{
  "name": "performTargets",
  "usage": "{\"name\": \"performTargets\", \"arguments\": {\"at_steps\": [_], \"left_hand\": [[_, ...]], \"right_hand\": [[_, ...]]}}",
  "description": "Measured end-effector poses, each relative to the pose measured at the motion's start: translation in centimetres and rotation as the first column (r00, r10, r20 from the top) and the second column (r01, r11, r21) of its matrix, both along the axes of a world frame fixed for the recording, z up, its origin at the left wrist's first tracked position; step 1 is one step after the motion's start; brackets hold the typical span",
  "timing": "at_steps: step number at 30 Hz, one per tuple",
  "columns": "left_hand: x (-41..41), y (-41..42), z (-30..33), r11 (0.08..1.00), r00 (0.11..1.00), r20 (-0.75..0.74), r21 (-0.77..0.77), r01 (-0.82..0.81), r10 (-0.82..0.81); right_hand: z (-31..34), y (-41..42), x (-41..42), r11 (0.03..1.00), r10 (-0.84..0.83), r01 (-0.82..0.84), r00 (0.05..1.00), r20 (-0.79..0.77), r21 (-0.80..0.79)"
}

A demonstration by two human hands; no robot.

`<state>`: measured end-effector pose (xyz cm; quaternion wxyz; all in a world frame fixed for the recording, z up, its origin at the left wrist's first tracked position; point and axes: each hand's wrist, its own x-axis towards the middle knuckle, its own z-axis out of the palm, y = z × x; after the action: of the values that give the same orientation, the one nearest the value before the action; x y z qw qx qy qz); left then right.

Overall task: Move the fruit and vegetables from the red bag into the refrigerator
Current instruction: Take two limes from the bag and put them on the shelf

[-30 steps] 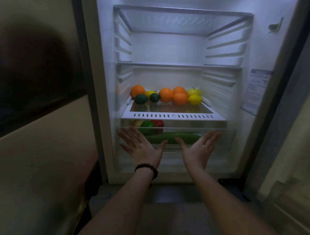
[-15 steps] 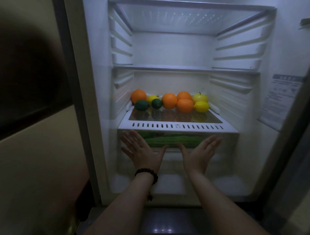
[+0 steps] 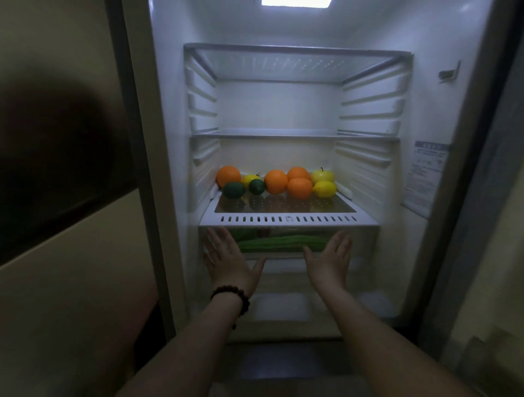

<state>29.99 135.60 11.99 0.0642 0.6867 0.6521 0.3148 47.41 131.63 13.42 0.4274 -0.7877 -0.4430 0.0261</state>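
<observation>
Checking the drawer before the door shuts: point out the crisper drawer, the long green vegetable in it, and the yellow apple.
crisper drawer (image 3: 365,241): head view, clear front wall.
long green vegetable (image 3: 280,243): head view, its middle.
yellow apple (image 3: 323,175): head view, top half.

There is one camera, worn on the person's head. It looks forward and a bit down, straight into the open fridge (image 3: 283,113) from close by, with both arms reaching out below.

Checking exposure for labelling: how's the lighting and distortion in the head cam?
Head view: the ceiling lamp is blown out, the fridge interior bright; the wall outside is dark and murky; the fruit mirrors in the glass shelf; wide-angle bowing along the door frame.
</observation>
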Motion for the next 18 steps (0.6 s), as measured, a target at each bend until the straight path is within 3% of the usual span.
{"name": "performTargets", "arguments": {"at_steps": [3, 9, 13, 18], "left_hand": [[-1.3, -2.5, 1.1, 0.998, 0.996, -0.06, -0.025, 0.058, -0.059], [-1.7, -9.7, 2.1, 0.988, 0.979, -0.165, 0.073, 0.134, -0.121], [-1.6, -13.9, 2.1, 0.979, 0.961, -0.232, 0.101, 0.179, -0.151], [-1.3, -19.1, 1.9, 0.974, 0.953, -0.216, 0.028, 0.224, -0.213]], "right_hand": [[0.8, -2.6, -0.5, 0.996, 0.072, -0.07, 0.997, 0.035, -0.048], [1.4, -9.2, -2.3, 0.974, 0.224, -0.216, 0.961, 0.164, -0.066], [0.6, -13.9, -2.5, 0.972, 0.234, -0.219, 0.944, 0.233, -0.089], [-0.5, -19.5, -3.1, 0.972, 0.234, -0.229, 0.941, 0.244, -0.05]]}}
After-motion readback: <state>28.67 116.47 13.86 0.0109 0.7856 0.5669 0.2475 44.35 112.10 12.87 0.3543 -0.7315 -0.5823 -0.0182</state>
